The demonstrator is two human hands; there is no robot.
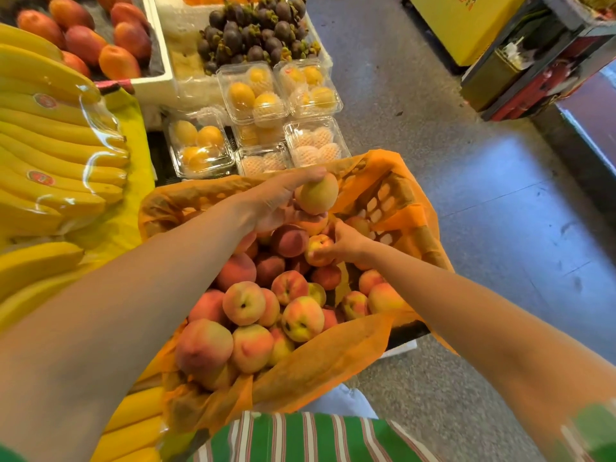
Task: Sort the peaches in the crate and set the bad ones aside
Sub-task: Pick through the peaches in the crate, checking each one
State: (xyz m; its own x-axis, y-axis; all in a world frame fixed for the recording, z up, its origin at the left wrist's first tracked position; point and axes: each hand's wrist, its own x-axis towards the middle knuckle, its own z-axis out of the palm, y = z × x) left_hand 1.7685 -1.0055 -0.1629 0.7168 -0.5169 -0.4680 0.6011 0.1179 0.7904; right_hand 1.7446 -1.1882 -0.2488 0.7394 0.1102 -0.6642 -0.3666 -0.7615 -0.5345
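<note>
The left grip (276, 203), a bare hand, is closed around a pale peach (316, 194), with the thumb over the top and the fingers under it. The fruit is lifted free of the pile and its yellow-green side is turned up toward the eyes. I judge it is held so for inspection, because at this height a turn of the wrist can show the skin all around.

Just below it and a little to the right, the right grip (346, 243) pinches a second peach (319, 250) with the fingertips. This one rests among the others and touches its neighbours, so it seems the next one to check.

Under both grips are the peaches (243, 303), heaped in the crate (376, 201). An orange liner (333, 358) is folded out over the rim, probably to protect the soft skins from the hard lattice. No separate place for bad fruit is visible near the grips, so I cannot tell where rejected ones go.

Beyond the left grip stand clear boxes (253, 95) of yellow fruit. Far to its left lie bananas (50, 128), and to the right of the right grip is the grey floor (483, 195).
</note>
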